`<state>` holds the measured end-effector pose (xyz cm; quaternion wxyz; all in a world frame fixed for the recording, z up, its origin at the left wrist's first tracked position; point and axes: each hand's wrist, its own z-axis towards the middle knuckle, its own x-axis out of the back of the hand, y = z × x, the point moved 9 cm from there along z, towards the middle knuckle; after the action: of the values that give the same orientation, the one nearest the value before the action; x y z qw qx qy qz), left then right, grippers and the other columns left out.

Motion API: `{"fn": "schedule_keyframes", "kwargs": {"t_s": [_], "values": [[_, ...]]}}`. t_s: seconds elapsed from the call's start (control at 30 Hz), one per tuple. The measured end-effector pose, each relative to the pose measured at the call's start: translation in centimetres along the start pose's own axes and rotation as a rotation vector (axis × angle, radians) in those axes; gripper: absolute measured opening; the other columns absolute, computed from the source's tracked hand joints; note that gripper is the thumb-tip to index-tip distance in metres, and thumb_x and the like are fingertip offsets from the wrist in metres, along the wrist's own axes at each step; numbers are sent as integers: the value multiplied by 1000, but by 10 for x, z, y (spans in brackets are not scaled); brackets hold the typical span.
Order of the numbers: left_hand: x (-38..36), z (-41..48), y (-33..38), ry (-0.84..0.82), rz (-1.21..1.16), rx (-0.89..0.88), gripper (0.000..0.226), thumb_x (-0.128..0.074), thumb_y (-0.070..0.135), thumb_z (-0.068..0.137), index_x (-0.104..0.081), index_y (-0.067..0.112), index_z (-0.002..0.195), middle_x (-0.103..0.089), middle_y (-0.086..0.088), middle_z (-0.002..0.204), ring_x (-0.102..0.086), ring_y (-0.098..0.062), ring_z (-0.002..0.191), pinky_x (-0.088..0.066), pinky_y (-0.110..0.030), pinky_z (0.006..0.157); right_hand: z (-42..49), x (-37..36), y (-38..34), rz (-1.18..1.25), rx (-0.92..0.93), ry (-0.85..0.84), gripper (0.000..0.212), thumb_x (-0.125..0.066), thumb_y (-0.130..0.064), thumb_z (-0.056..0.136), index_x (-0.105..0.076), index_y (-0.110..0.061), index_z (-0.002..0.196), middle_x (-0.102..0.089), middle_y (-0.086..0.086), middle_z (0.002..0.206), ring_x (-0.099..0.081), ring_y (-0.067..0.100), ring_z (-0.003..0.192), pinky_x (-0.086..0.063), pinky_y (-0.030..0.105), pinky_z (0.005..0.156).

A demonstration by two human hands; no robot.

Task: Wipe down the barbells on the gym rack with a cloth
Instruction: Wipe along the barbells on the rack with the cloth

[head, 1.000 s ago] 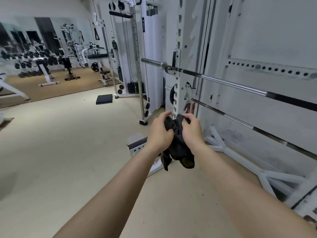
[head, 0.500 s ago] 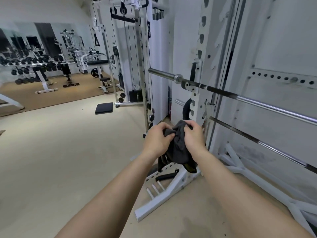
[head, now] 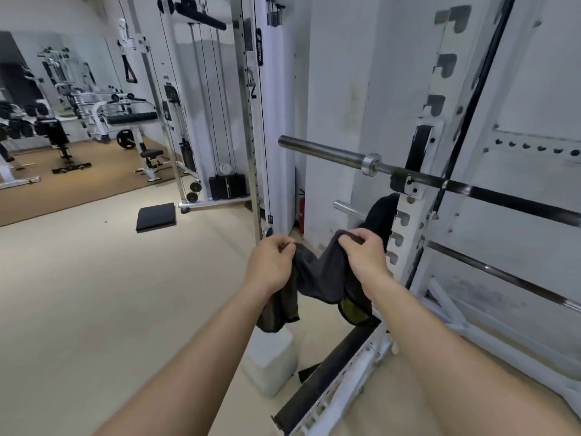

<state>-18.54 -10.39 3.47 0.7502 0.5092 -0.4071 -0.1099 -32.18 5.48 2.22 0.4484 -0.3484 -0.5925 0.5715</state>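
Black label on the cable machine reads roughly "BRTW".

The floor is smooth and beige; a brown section covers the far left area. The walls are white. A white cable machine stands against the wall, with a black weight stack at its base. A black pad lies flat on the floor just in front of it. A padded bench and dumbbells (detail blurred) occupy the far left. Lighting is even and diffuse.
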Motion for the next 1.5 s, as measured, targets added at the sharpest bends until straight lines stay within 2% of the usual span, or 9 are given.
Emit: {"fn": "schedule_keyframes", "kwargs": {"t_s": [0.2, 0.43, 0.57, 0.8, 0.93, 1.1, 1.2, 1.33, 1.5], "values": [[3, 116, -38, -330, -329, 222, 23, -72, 8, 86, -72, 15, 108, -69, -3, 107, -66, -17, 95, -55, -28, 87, 80, -52, 6, -24, -86, 205, 11, -57, -25, 98, -66, -20, 102, -66, 0, 96, -61, 19, 89, -51, 34, 74], [-30, 238, -77, -752, -6, 105, 62, -88, 42, 66, -63, 25, 121, -70, 0, 111, -69, -18, 94, -58, -32, 78, 189, -72, -3, 36, -47, 451, 12, -59, -25, 95, -67, -16, 94, -63, 3, 89, -57, 18, 81, -42, 30, 62], [-48, 316, -89, -891, 303, 31, 57, -80, 39, 74, -61, 21, 125, -68, -2, 112, -65, -21, 98, -56, -35, 88, 265, -83, -16, 150, 13, 548, 14, -61, -26, 94, -70, -19, 101, -65, -2, 93, -58, 13, 85, -42, 26, 65], [-8, 510, -27, -384, -28, -224, 21, -65, 31, 91, -77, 16, 97, -73, 0, 88, -66, -16, 84, -55, -36, 81, 369, -98, -78, 130, 190, 776, 16, -61, -23, 94, -67, -16, 107, -63, -6, 95, -54, 0, 82, -42, 17, 72], [17, 578, 34, -52, -242, -504, 21, -56, 17, 93, -71, 22, 108, -70, 10, 95, -61, -8, 87, -49, -23, 80, 405, -115, -117, -260, 404, 857, 21, -51, -28, 99, -62, -22, 116, -60, -10, 108, -55, 1, 94, -39, 6, 81], [-69, 629, 17, -238, 371, -902, 34, -41, 25, 93, -61, 26, 120, -69, 4, 110, -62, -21, 101, -44, -39, 95, 471, -186, -78, -1383, 311, 634, 43, -30, -41, 102, -57, -28, 133, -64, 1, 122, -59, 25, 108, -42, 42, 94], [-87, 655, -6, -268, 427, -1099, 43, -37, 29, 90, -56, 22, 128, -65, 5, 121, -58, -20, 109, -36, -39, 104, 497, -222, -74, -1509, 312, 627, 45, -26, -41, 101, -58, -25, 129, -63, 4, 116, -58, 27, 100, -41, 44, 90], [-71, 697, -16, -201, 302, -1137, 34, -35, 24, 90, -63, 16, 109, -67, 3, 94, -60, -24, 88, -42, -39, 89, 535, -282, -80, -1484, 324, 661, 39, -32, -37, 99, -62, -18, 114, -62, 5, 105, -56, 29, 92, -40, 45, 84], [-81, 696, -4, -96, 404, -1173, 32, -34, 25, 91, -65, 14, 92, -67, -1, 78, -62, -27, 73, -38, -42, 101, 530, -265, -75, -1538, 367, 688, 38, -37, -40, 98, -63, -18, 115, -65, 4, 105, -58, 29, 91, -43, 45, 81]]}}
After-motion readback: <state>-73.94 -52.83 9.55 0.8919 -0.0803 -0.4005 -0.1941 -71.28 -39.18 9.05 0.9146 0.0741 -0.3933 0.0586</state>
